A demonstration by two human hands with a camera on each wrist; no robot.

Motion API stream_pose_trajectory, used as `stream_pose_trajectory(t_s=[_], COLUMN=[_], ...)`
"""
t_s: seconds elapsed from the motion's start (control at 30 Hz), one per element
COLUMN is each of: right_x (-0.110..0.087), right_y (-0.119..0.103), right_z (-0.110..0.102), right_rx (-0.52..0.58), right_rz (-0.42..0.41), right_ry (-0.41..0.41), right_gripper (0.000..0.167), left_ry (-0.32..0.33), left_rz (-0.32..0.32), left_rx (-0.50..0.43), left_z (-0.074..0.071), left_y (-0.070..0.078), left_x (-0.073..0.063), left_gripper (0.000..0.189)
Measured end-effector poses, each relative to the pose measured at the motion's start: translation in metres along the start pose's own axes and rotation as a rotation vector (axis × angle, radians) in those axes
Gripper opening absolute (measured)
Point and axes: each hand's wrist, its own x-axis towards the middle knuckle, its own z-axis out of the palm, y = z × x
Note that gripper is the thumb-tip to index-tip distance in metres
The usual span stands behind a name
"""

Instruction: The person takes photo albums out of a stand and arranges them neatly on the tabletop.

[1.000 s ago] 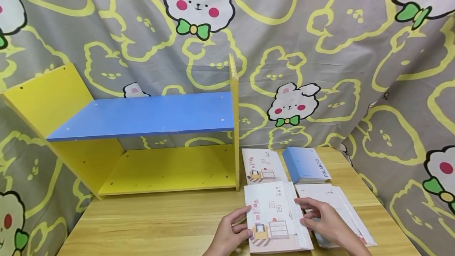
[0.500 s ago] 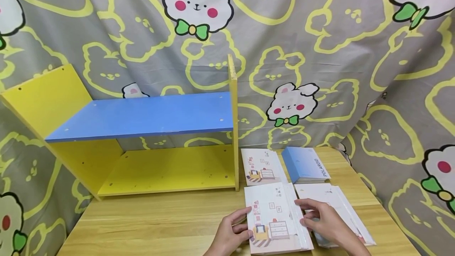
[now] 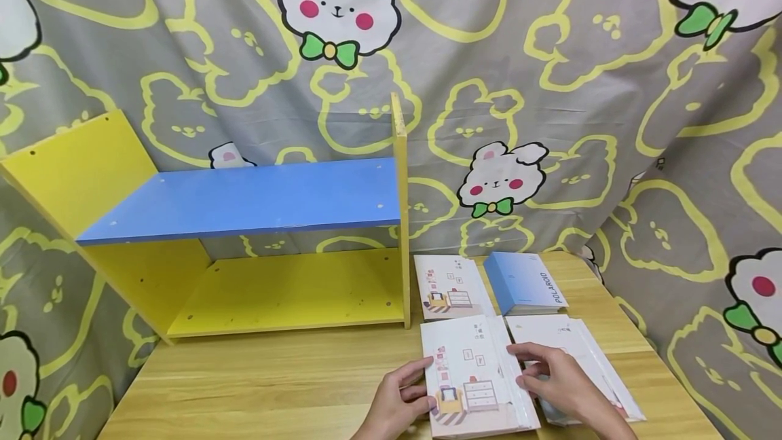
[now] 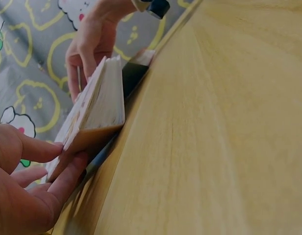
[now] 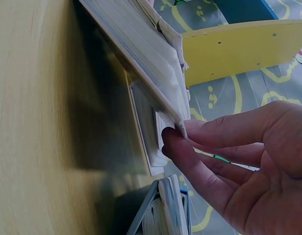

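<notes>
In the head view, a white photo album [image 3: 470, 382] with a drawn room on its cover is held between both hands at the table's front right. My left hand [image 3: 400, 399] pinches its left edge, thumb above and a finger beneath, as the left wrist view shows at the album's spine [image 4: 89, 139]. With thumb and fingertips, my right hand [image 3: 559, 379] pinches the opposite cover edge. The right wrist view shows the clear page sleeves [image 5: 141, 44] edge-on, with the album tilted above the tabletop and a shadow underneath.
Behind the held album lies a similar white album [image 3: 455, 284]. A blue POLAROID album [image 3: 528, 284] stands right of that, with another white album [image 3: 601, 365] nearer me. A yellow and blue shelf [image 3: 269, 199] occupies the left. Patterned curtain [image 3: 580, 107] hangs behind the wooden table [image 3: 275, 386].
The held album has shifted very slightly to the right and toward me, along with both hands. Their grip looks the same, and the other albums stay in place.
</notes>
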Motion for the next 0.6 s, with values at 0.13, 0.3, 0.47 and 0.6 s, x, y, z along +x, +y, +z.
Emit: stream_pose_trajectory(t_s=[0.13,0.3,0.47,0.6], right_x=[0.0006,0.0017,0.0026,0.0027], right_y=[0.0,0.0002,0.0009,0.0009], right_z=[0.0006,0.0007,0.0006,0.0011], right_rx=[-0.011,-0.017,-0.036,-0.048], right_rz=[-0.012,-0.015,-0.013,0.0], right_ry=[-0.005,-0.018,-0.019,-0.004], right_gripper=[0.043,0.041,0.04,0.039], left_ry=[0.004,0.01,0.013,0.013], left_rz=[-0.005,-0.015,-0.025,-0.029], left_rx=[-0.002,-0.006,-0.016,-0.01], left_z=[-0.0002,-0.0004,0.0003,0.0004], left_y=[-0.0009,-0.0014,-0.0019,-0.0021], left_x=[-0.0003,-0.0006,0.0004,0.0013], left_gripper=[0.061,0.061,0.061,0.061])
